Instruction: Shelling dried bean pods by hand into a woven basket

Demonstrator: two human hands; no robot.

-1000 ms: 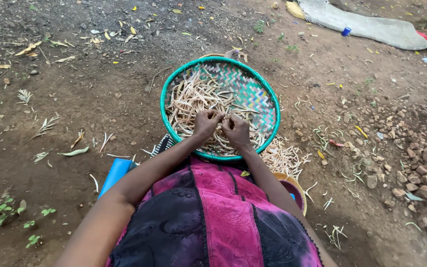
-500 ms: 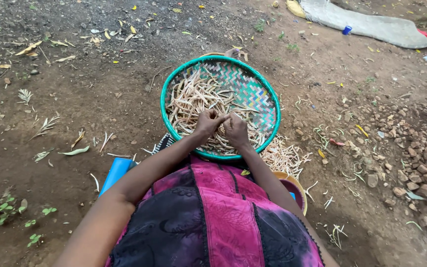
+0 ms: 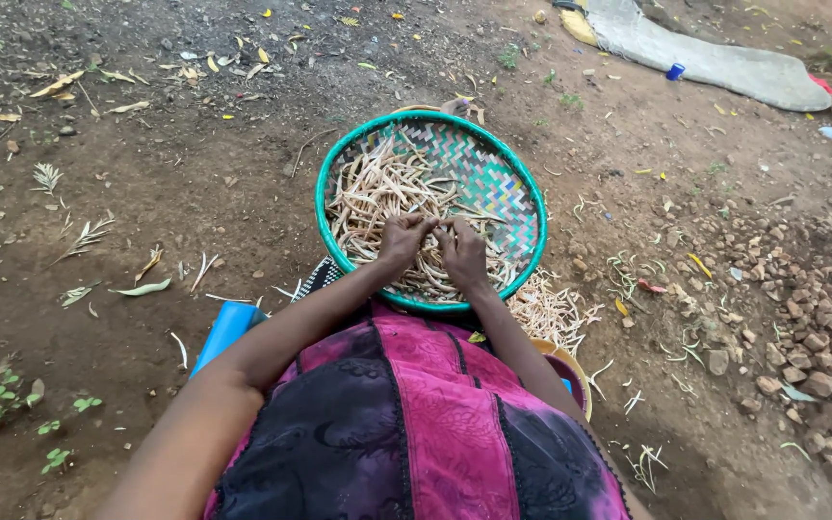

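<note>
A round woven tray with a green rim lies on the dirt before me, heaped with pale dry bean pods. My left hand and my right hand meet over the near side of the heap, fingers pinched together on one bean pod held between them. A pile of split pale pods lies on the ground just right of the tray. My lap, in pink and black cloth, fills the bottom of the view.
A blue object lies by my left side and a yellow-rimmed bowl by my right. Loose stones spread at the right. A grey sack lies far right. Dry leaves litter the bare earth.
My hands have stayed at the near side of the tray, with only small finger movements on the pod. The tray has not moved.
</note>
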